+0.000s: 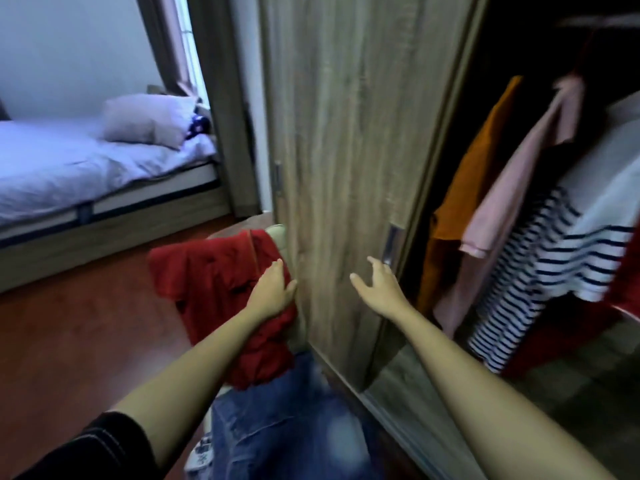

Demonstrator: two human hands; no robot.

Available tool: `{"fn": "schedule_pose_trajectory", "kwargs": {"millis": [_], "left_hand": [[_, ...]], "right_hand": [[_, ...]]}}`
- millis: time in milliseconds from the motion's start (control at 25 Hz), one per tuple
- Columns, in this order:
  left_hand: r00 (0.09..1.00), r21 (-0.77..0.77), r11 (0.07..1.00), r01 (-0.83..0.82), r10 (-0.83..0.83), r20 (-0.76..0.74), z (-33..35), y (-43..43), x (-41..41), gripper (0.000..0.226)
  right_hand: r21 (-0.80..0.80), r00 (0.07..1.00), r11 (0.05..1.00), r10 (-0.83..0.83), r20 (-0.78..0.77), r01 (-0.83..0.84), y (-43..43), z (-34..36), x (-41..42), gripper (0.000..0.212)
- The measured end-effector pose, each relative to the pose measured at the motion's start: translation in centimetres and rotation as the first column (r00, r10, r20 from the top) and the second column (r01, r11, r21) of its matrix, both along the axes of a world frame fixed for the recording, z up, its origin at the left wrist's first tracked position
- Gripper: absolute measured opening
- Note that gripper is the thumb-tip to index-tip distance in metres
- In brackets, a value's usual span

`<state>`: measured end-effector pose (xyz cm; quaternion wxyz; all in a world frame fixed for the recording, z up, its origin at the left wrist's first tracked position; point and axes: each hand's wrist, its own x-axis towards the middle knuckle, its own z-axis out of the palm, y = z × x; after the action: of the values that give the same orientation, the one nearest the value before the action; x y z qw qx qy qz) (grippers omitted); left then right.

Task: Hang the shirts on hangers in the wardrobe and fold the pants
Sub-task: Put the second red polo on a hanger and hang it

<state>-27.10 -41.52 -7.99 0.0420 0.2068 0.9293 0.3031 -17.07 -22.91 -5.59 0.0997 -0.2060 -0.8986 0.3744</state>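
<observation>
We see the red shirt (214,282) low in the middle, a soft, crumpled, matte cloth with a seam running down it. It is spread out to the left and hangs in loose folds beneath the wrist. The left grip (273,289), a bare hand, lies on this shirt with fairly straight fingers, its thumb by the edge of the wardrobe door (346,133). We cannot tell whether it pinches any cloth underneath. The right grip (377,282) is spread wide and holds nothing, its fingertips just below the slim metal handle (391,245) on that door, a tall panel of grey-brown wood grain. Below the red shirt lie blue jeans (284,427), faded, mottled denim, blurred at this range. Inside the dark wardrobe hang an orange shirt (478,178), a pale pink shirt (519,174) and a white shirt with navy stripes (540,271), close together and slanting. To the left we see a low bed (86,161) with smooth pale sheets and a plump pillow (149,119), standing on a glossy reddish wooden floor (69,341).
</observation>
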Motion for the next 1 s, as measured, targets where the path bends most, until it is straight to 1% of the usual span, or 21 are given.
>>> {"fn": "schedule_pose_trajectory", "kwargs": {"millis": [240,360,440,560,640,720,760,840,920,1000], "left_hand": [[0.989,-0.064,0.988,-0.141,0.138,-0.048,-1.4,-9.3,-10.5,0.068],[0.984,-0.149,0.981,-0.127,0.106,-0.143,-2.0,-11.8,-15.7,0.066],[0.977,-0.257,0.960,-0.114,0.062,-0.204,-2.5,-12.8,-18.2,0.067],[0.984,-0.434,0.899,-0.053,-0.028,-0.178,-4.6,-14.3,-21.9,0.068],[0.979,-0.488,0.872,-0.039,-0.064,-0.192,-5.8,-15.1,-23.1,0.070],[0.976,-0.533,0.846,-0.023,-0.096,-0.194,-6.6,-15.4,-23.4,0.078],[0.973,-0.522,0.853,-0.018,-0.105,-0.205,-7.0,-15.5,-23.4,0.079],[0.970,-0.487,0.873,-0.021,-0.101,-0.222,-7.8,-15.6,-23.5,0.073],[0.957,-0.449,0.893,-0.035,-0.098,-0.271,-8.3,-15.4,-23.6,0.072],[0.950,-0.441,0.896,-0.052,-0.092,-0.299,-8.6,-15.3,-23.6,0.073]], "right_hand": [[-0.030,0.993,0.993,0.119,0.028,-0.118,-7.1,-2.0,-11.5,0.064],[-0.030,0.987,0.987,0.157,0.035,-0.156,-9.7,-3.3,-17.1,0.060],[-0.030,0.983,0.983,0.181,0.030,-0.181,-10.9,-4.2,-19.8,0.056],[-0.037,0.984,0.984,0.175,0.043,-0.174,-12.9,-6.1,-23.7,0.053],[-0.052,0.987,0.988,0.147,0.059,-0.144,-14.2,-7.4,-26.0,0.053],[-0.080,0.992,0.993,0.094,0.082,-0.087,-15.5,-8.5,-27.4,0.056],[-0.102,0.995,0.994,0.046,0.085,-0.037,-16.1,-8.9,-27.9,0.056],[-0.135,0.994,0.986,-0.090,0.064,0.098,-17.2,-9.7,-28.9,0.052],[-0.113,0.980,0.974,-0.196,0.026,0.197,-17.8,-10.1,-29.7,0.045],[-0.067,0.973,0.971,-0.232,-0.014,0.231,-17.5,-10.3,-30.1,0.037]]}}
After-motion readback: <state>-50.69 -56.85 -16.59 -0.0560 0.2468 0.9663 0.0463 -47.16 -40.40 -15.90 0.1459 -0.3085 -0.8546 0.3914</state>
